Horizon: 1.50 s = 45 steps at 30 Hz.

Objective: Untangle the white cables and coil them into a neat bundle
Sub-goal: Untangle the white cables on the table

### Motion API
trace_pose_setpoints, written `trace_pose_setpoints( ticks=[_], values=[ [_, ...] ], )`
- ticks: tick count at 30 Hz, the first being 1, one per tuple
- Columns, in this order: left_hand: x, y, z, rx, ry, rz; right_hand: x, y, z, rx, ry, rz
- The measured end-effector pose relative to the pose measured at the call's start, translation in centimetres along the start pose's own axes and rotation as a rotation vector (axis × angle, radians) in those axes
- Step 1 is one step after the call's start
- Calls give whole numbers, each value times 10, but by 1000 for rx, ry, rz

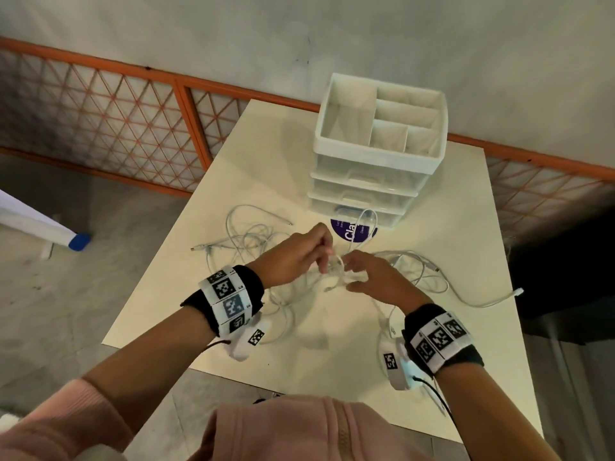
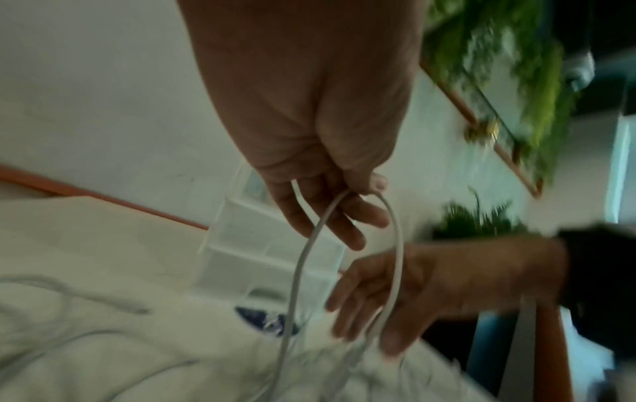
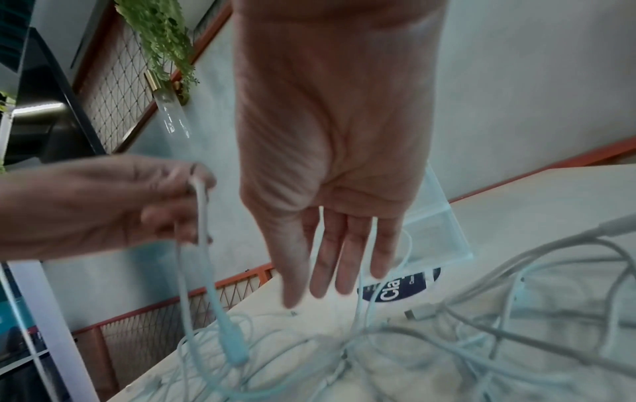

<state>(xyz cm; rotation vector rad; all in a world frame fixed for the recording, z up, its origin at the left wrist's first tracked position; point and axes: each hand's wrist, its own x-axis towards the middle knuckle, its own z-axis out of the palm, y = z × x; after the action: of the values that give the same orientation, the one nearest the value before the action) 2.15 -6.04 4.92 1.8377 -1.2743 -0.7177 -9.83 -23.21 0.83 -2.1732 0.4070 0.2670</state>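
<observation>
Two hands (image 1: 329, 264) work one tangle of white cables (image 1: 253, 237).

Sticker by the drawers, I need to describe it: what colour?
Dark blue with white lettering; sticker shows best in the head view.

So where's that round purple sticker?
In the head view, the sticker lies flat on the table, right at the foot of the drawer unit, just beyond both hands.

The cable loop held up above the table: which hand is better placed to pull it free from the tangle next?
Left, probably. The left hand already pinches the cable loop, while the right hand has straight fingers threaded among strands.
</observation>
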Motion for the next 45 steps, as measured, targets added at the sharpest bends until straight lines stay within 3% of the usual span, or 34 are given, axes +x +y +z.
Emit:
trace_pose_setpoints(
  ticks=[2,6,11,13,16,19,22,25,27,31,34,39,41,43,45],
  values=[
    [10,22,-6,-173,97,47,2,-16,-5,64,12,-78],
    [27,49,-19,-290,222,125,7,-41,-1,216,-154,-122],
    [27,47,-51,-345,380,148,6,-23,0,19,-268,-82],
    [22,34,-66,-280,485,158,1,4,-11,-44,-244,-34],
    [12,6,-86,-199,654,132,-14,36,-38,-14,-53,34],
    [2,-17,-82,-150,635,27,-27,27,-63,1,43,8],
    [6,-13,-50,75,441,-29,-25,0,-70,-87,52,-62],
    [18,7,-17,99,237,-23,-20,-37,-68,-135,23,-140],
    [24,12,-4,208,162,61,-21,-59,-71,-107,28,-230],
    [28,19,-8,294,310,139,-22,-61,-81,-62,74,-277],
    [25,27,-22,348,521,138,-25,-33,-77,-80,43,-157],
    [17,30,-32,451,708,127,-20,21,-75,-220,79,-31],
    [15,24,-43,415,826,59,-24,39,-81,-280,92,68],
    [12,12,-53,432,858,-11,-32,53,-85,-267,122,89],
    [8,-3,-55,480,808,-84,-37,57,-91,-242,215,30]
  ],
)
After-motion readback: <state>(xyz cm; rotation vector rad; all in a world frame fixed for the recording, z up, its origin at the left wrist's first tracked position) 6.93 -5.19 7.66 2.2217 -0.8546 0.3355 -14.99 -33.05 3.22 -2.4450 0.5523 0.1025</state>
